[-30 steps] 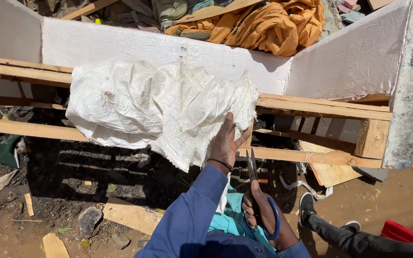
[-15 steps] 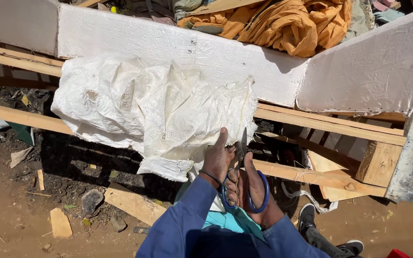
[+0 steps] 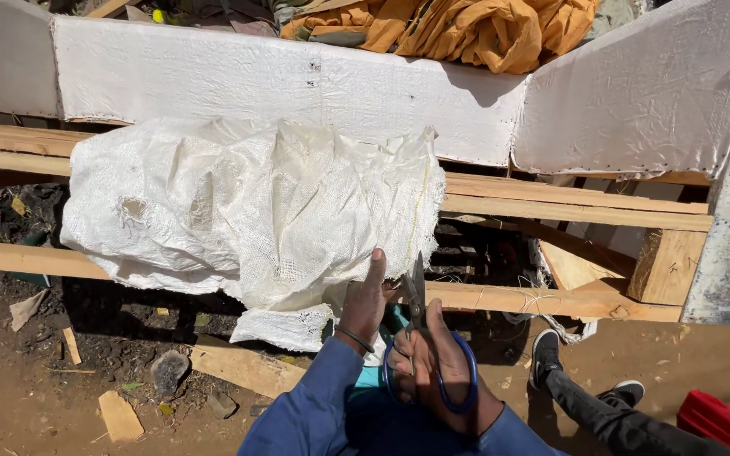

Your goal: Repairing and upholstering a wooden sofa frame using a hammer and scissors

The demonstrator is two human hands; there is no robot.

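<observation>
A white woven sack (image 3: 247,203) lies crumpled over the wooden rails of a sofa frame (image 3: 568,211). My left hand (image 3: 365,300) pinches the sack's lower right edge, thumb pointing up. My right hand (image 3: 441,371) grips blue-handled scissors (image 3: 420,338), whose blades point up at the sack's edge right beside my left thumb. Both arms wear blue sleeves.
White padded panels (image 3: 297,84) form the frame's back and right side. Orange cloth (image 3: 483,25) is heaped behind it. Wood offcuts (image 3: 242,367) and debris lie on the dirt below. Another person's dark-trousered leg and black shoe (image 3: 547,359) stand at the lower right, beside a red object (image 3: 720,422).
My right hand brought the scissors up from low on the right to the sack's edge next to my left hand. The view shifted slightly.
</observation>
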